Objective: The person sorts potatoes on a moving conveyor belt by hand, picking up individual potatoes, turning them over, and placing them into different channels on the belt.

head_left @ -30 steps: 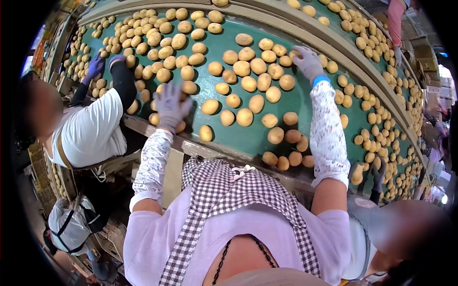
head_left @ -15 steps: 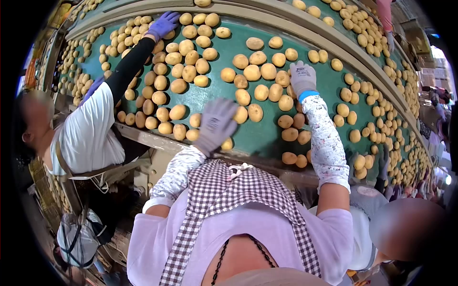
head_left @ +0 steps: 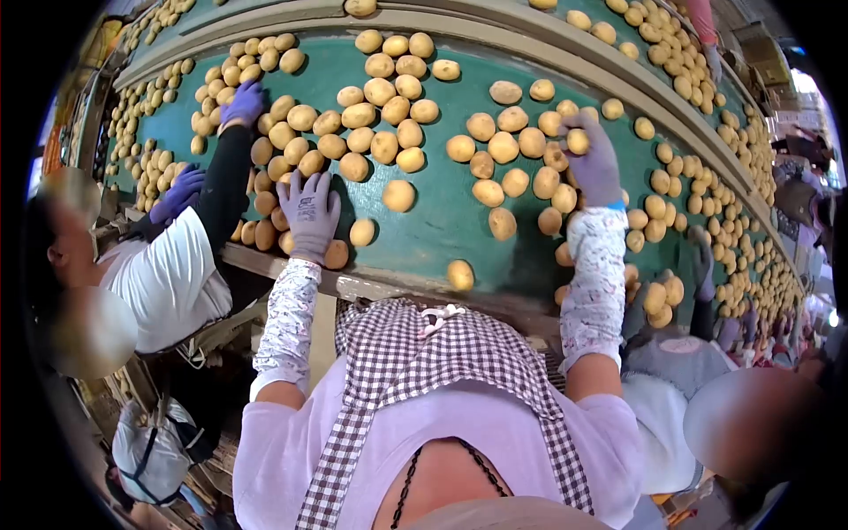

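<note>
Many yellow-brown potatoes lie in clusters on a green conveyor surface. My left hand, in a grey glove, is spread with its palm down at the near edge of the left cluster, its fingertips touching potatoes. On the right, my gloved right hand has its fingers curled round a potato, above other potatoes. A lone potato rests between the two groups, and another lies by the near edge.
On the left, a co-worker's purple-gloved hands reach among potatoes. At the right, another person's grey-gloved hand is near the belt's edge. A long rail separates this belt from a farther one with potatoes.
My left hand has moved left to the left cluster. My right hand has shifted slightly right and now holds a potato. Potatoes have shifted rightward, and the co-worker's extended hand has come down and left.
</note>
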`<state>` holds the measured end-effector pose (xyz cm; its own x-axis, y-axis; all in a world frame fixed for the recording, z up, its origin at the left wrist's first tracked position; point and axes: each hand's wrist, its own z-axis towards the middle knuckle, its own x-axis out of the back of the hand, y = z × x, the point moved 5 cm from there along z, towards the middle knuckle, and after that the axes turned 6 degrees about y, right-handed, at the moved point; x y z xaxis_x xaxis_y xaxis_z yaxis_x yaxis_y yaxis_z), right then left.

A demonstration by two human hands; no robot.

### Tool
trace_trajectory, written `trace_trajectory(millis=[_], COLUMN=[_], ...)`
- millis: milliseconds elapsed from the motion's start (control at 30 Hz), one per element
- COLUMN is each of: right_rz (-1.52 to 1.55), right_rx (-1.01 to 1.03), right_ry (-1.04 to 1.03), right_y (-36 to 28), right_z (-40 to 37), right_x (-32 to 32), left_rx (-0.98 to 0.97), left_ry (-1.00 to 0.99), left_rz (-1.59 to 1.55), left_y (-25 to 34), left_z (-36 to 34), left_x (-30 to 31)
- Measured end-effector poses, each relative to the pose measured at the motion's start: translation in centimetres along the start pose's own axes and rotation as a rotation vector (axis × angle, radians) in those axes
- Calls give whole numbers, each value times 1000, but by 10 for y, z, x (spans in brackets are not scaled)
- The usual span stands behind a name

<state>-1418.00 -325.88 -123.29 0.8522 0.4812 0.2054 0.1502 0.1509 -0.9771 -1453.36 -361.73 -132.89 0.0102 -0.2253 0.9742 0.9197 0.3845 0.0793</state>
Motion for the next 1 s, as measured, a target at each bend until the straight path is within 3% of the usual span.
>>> trace_trajectory(millis=[67, 167, 200, 233, 267, 300, 333, 400, 433, 467, 533, 567, 633, 733, 800, 1000], right_rz=[-278, -51, -171, -198, 193, 217, 666, 555, 665, 561, 904, 899, 679, 196, -68, -590], right_rx=[185, -38, -74, 172, -95, -343, -587, -613, -649, -646, -607, -689, -1029, -1282, -1348, -1332], right_ry=[42, 42, 42, -25, -53, -78, -125, -204, -308, -146, 162, 238, 393, 322, 198, -306], right_y=[-10, -49, -68, -62, -50, -28, -31, -48, -50, -42, -21, 16, 82, 112, 114, 117], right_z=[-14, -49, -68, -89, -121, -160, -207, -277, -311, -350, -410, -455, -520, -520, -508, -448], right_x=[-40, -101, -116, -121, -126, -130, -137, -143, -144, -140, -147, -139, -128, -116, -111, -142], left_rx=[75, -132, -195, -286, -411, -570, -582, -828, -906, -920, -1031, -1044, -1025, -927, -839, -735], left_ry=[118, 205, 80, 11, -20, -176, -183, -336, -352, -357, -333, -290, -277, -229, -157, -210], left_rz=[-257, -555, -733, -853, -889, -875, -887, -902, -882, -873, -840, -868, -802, -746, -557, -346], left_y=[12, 80, 102, 126, 148, 168, 170, 178, 177, 176, 177, 178, 180, 163, 135, 49], left_z=[21, 42, 41, 37, 25, 11, 1, -27, -29, -26, -24, -24, -24, -23, -20, 16], left_x=[14, 56, 54, 60, 58, 50, 46, 38, 33, 32, 34, 31, 32, 32, 25, 4])
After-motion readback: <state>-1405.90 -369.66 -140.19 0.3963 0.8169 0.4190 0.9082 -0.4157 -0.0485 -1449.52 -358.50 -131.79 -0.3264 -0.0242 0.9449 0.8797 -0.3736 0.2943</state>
